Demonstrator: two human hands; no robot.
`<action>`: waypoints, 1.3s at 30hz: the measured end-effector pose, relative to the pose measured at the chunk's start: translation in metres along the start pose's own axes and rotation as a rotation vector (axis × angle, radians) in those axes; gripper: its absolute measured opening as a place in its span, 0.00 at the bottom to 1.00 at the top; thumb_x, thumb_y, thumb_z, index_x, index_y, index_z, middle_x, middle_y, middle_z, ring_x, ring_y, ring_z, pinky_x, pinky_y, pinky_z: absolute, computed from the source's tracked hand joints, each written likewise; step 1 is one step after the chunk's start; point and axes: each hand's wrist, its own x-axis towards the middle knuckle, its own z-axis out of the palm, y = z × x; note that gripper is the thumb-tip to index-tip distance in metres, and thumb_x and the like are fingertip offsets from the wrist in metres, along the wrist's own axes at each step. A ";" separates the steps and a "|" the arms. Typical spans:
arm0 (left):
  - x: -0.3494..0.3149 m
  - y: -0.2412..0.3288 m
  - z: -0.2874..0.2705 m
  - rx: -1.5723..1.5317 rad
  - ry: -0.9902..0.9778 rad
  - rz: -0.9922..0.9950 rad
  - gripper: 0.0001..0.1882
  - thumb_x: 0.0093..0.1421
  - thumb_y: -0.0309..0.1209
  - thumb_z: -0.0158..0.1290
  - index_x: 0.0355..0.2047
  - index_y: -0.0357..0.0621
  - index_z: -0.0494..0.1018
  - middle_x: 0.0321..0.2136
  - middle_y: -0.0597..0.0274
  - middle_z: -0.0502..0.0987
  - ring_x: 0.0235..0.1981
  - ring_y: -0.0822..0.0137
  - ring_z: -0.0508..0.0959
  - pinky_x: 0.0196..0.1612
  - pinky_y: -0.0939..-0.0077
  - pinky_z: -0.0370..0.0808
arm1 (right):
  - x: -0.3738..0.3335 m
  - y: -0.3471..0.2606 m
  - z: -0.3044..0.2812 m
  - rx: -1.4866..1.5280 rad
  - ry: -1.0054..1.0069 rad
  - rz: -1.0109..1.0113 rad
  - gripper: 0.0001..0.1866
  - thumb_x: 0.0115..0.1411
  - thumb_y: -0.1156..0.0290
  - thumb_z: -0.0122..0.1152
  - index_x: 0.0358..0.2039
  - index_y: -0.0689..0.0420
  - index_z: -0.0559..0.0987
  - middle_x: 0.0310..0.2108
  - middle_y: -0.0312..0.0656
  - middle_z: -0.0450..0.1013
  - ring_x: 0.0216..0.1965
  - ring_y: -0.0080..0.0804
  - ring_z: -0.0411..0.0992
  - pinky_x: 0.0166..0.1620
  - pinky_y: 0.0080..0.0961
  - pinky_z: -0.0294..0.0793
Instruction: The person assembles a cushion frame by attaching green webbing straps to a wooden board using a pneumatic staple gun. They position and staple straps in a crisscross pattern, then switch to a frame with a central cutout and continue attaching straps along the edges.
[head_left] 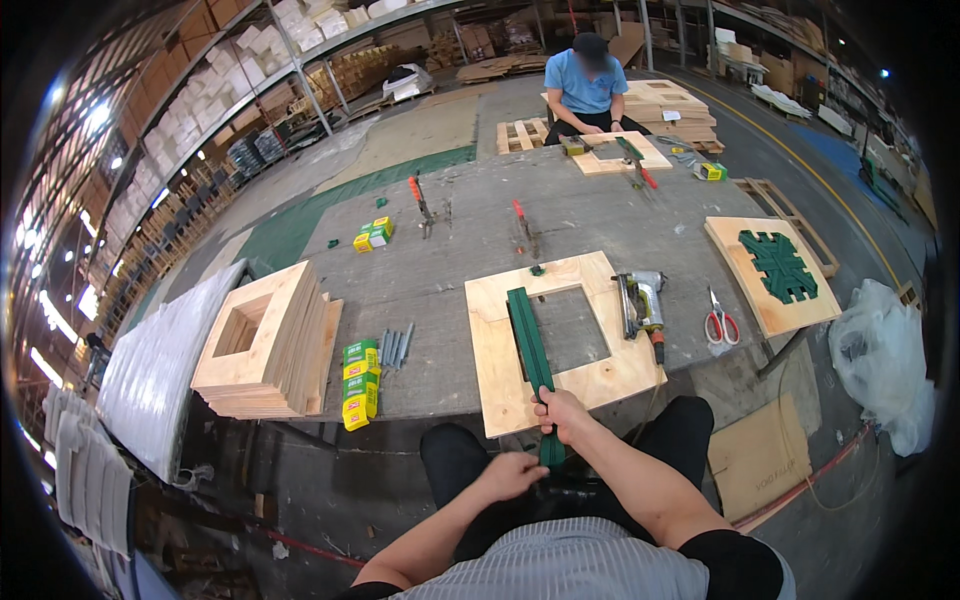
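Observation:
A long bundle of green webbing straps (529, 335) lies over the left side of a square plywood frame (495, 400) and runs off the table edge toward my lap. My right hand (563, 415) is closed around the bundle near the frame's front edge. At the bundle's lower end, my left hand (514, 474) has its fingers curled against the green webbing; the exact fingertip contact is partly hidden. A pneumatic staple gun (643, 302) rests on the frame's right side. A small green piece (538, 270) sits at its far edge.
Stacked plywood frames (262, 345), yellow-green boxes (361, 385) and staple strips (396, 345) stand left. Right are scissors (721, 322) and a board with green straps (778, 267). Red-handled tools (421, 203) lie farther back. A co-worker (588, 90) sits across the table.

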 end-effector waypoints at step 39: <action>0.082 -0.018 -0.035 0.780 0.157 0.599 0.40 0.53 0.32 0.58 0.68 0.39 0.64 0.70 0.50 0.65 0.72 0.51 0.64 0.76 0.52 0.53 | -0.063 0.066 -0.009 -0.251 0.247 -0.175 0.19 0.76 0.60 0.49 0.31 0.58 0.76 0.19 0.34 0.67 0.20 0.24 0.62 0.25 0.29 0.61</action>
